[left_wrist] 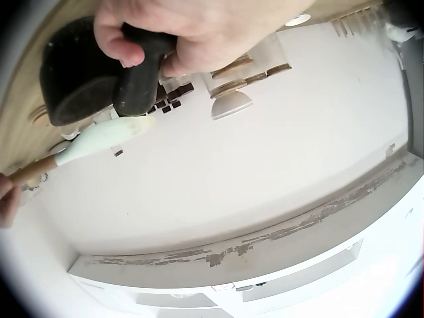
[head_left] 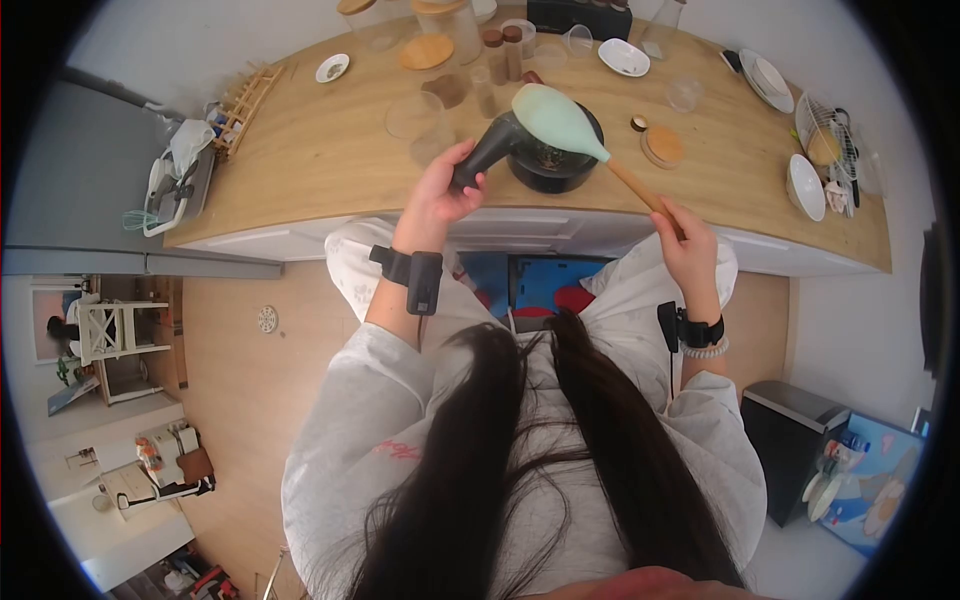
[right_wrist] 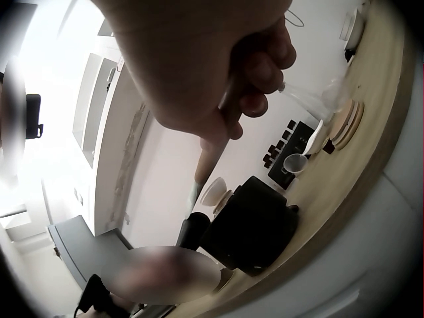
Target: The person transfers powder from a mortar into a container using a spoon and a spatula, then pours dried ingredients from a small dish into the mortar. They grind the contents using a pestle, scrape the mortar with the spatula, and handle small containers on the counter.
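Observation:
My left hand (head_left: 450,190) grips the thick black handle (head_left: 487,150) of a black saucepan (head_left: 556,172) near the counter's front edge. In the left wrist view its fingers curl round that handle (left_wrist: 138,83). My right hand (head_left: 688,245) holds the wooden handle (head_left: 632,183) of a mint-green silicone spoon (head_left: 555,118). In the head view the spoon's broad head overlaps the pan and hides part of its opening. The left wrist view shows the spoon head (left_wrist: 99,138) from the side, with a yellowish tip. The pan's contents are hidden.
Behind the pan stand brown-capped jars (head_left: 512,55) and wood-lidded containers (head_left: 450,35). A clear glass vessel (head_left: 415,120) is at the left. A round wooden lid (head_left: 663,146), a white dish (head_left: 624,58) and a white bowl (head_left: 805,188) lie toward the right. A wooden rack (head_left: 245,105) stands far left.

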Motion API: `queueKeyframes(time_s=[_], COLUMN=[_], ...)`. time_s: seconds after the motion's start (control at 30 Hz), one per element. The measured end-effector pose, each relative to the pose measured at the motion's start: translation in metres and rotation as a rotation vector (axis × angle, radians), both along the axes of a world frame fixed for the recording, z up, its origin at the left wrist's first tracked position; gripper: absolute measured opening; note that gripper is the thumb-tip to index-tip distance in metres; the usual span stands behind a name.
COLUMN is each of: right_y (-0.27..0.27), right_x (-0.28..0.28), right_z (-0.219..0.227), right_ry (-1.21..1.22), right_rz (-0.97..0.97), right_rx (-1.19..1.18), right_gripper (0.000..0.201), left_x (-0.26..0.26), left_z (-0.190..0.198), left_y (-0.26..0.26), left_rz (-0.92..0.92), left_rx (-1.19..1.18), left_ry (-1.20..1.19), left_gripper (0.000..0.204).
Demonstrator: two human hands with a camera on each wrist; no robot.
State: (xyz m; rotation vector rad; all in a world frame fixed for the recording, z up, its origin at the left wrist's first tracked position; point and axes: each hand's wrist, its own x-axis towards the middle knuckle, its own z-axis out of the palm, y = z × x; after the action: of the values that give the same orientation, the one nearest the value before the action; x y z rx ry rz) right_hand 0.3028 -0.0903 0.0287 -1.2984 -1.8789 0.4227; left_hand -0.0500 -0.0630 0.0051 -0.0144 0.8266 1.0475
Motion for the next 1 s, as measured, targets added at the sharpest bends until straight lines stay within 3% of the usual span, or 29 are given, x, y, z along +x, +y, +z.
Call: queueKeyframes(time_s=[0.17, 0.33, 0.53, 0.77, 0.83, 1.0], right_y=[0.003, 0.002, 0.007, 0.006, 0.008, 0.01], right_x=[0.004, 0.003, 0.007, 0.01, 0.01, 0.013], right_z=[-0.005, -0.012, -0.01, -0.016, -0.012, -0.011], right_ry=[0.054, 0.11, 0.032, 0.093, 0.061, 0.074], right_rz=[-0.051, 0.031, -0.039, 0.017, -0.055, 0.012], right_rx=[-0.038, -0.077, -0.048, -0.039, -0.101, -0.085], right_gripper=[0.026, 0.026, 0.026, 0.025, 0.025, 0.026], left_x=[0.001, 0.003, 0.0, -0.001, -0.003, -0.006], left_z=[0.007, 0.008, 0.007, 0.005, 0.007, 0.011], left_y=[-0.003, -0.005, -0.004, -0.004, -0.004, -0.006], left_rz=[-0.009, -0.01, -0.021, -0.012, -0.019, -0.032], left_rx=[0.027, 0.051, 0.069, 0.081, 0.105, 0.166], left_ry=[0.047, 0.031, -0.034, -0.086, -0.085, -0.083], left_gripper=[0.021, 0.02, 0.021, 0.026, 0.026, 0.027])
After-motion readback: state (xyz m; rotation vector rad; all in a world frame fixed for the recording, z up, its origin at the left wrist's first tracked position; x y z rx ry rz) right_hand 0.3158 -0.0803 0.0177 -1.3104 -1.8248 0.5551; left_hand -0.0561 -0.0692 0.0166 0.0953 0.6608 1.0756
